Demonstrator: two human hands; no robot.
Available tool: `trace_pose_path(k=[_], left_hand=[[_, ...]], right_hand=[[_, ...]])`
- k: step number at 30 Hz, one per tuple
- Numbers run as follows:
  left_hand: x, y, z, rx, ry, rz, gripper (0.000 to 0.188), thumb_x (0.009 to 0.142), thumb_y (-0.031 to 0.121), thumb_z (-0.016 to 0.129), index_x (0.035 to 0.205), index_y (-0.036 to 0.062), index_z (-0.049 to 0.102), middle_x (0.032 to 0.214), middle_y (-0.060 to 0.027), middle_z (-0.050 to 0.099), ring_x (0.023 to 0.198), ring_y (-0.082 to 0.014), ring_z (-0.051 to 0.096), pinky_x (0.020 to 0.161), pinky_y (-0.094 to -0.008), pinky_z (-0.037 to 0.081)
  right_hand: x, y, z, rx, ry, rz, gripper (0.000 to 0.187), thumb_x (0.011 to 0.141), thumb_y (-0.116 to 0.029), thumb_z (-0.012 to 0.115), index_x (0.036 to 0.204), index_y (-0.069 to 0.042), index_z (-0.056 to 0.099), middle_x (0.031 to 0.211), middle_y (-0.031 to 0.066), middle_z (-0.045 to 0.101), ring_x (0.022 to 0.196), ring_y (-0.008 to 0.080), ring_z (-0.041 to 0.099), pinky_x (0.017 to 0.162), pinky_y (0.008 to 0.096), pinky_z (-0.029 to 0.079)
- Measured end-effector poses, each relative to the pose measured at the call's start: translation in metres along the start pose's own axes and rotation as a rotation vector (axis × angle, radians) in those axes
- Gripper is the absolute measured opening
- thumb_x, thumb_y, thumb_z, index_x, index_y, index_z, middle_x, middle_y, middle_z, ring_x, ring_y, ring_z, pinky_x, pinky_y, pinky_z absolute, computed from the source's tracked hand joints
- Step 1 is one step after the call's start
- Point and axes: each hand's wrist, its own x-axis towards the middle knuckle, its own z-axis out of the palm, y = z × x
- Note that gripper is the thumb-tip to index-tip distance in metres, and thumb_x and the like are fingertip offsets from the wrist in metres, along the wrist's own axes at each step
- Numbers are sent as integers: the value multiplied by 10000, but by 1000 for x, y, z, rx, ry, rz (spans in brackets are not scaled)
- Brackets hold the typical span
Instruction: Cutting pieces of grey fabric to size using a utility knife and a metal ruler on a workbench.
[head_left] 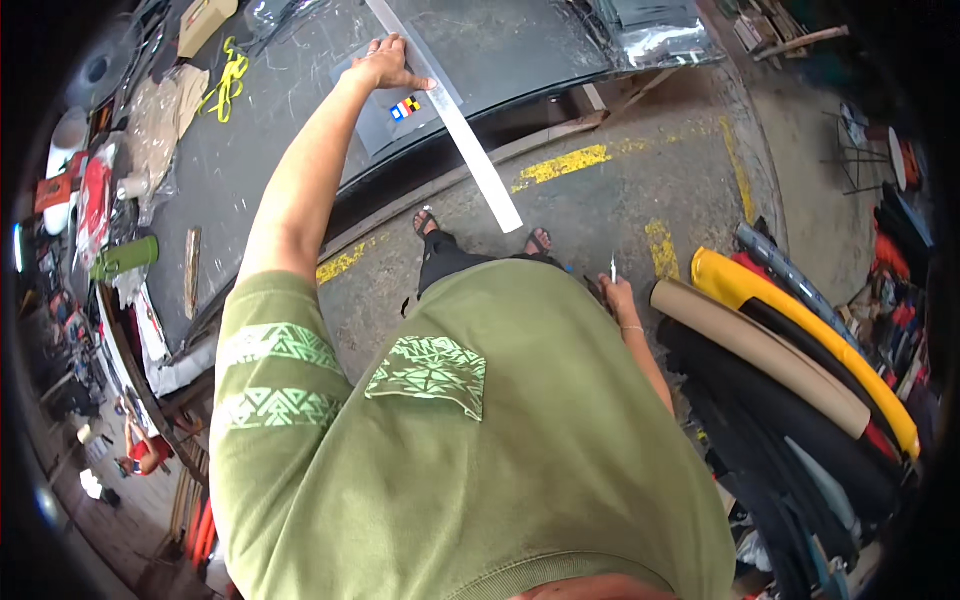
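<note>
On the dark worktable, my left hand lies with its fingers spread. Its thumb touches a long, pale straightedge, which runs over the near table edge and sticks out above the floor. Under them is a clear plastic sheet. A small patch of coloured flags shows on the sheet beside the straightedge. Low at my right side, away from the table, my right hand is closed on a slim pointed tool. Only its pale tip shows, so its exact kind is unclear.
A yellow strap, a cardboard box, a green roll and a wooden stick lie on the table's left part. Rolls of material stand close on my right. Far lower left is a person in red.
</note>
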Motion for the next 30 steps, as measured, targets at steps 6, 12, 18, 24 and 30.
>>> trace_pose_path(k=[6, 12, 18, 24, 30], left_hand=[[31, -18, 27, -16, 34, 106, 1477, 518, 881, 769, 1601, 25, 242, 1690, -174, 179, 1524, -489, 188, 1244, -529, 267], [21, -21, 24, -108, 26, 69, 1473, 520, 808, 832, 1604, 17, 225, 1690, -183, 169, 1532, -488, 159, 1260, -507, 231], [15, -20, 19, -148, 15, 65, 1467, 520, 789, 847, 1608, 32, 219, 1694, -177, 159, 1532, -488, 155, 1259, -495, 241], [-4, -3, 5, -141, -13, 2, 1441, 531, 820, 817, 1615, 72, 232, 1705, -125, 162, 1560, -427, 121, 1225, -640, 206], [-14, -22, 24, -66, 156, 59, 1384, 578, 899, 717, 1616, 107, 257, 1700, -91, 197, 1576, -376, 92, 1220, -672, 138]], right_hand=[[22, 38, -28, 58, 19, 6, 274, 944, -282, 710, 978, -12, 687, 733, 46, 690, 572, 135, 618, 494, 300, 466], [5, 22, -40, -45, 21, -16, 265, 949, -255, 720, 952, -2, 642, 719, 58, 682, 538, 151, 616, 489, 306, 489], [21, 28, -41, -146, 11, -31, 293, 938, -279, 731, 924, 6, 664, 693, 71, 678, 542, 149, 608, 493, 317, 470], [21, 1, -33, -142, -8, -81, 240, 931, -245, 697, 938, -8, 659, 692, 70, 674, 536, 159, 600, 489, 318, 461], [9, -132, 32, 51, -173, -324, 213, 991, -251, 601, 1024, -53, 673, 780, -8, 665, 631, 82, 577, 530, 252, 431]])
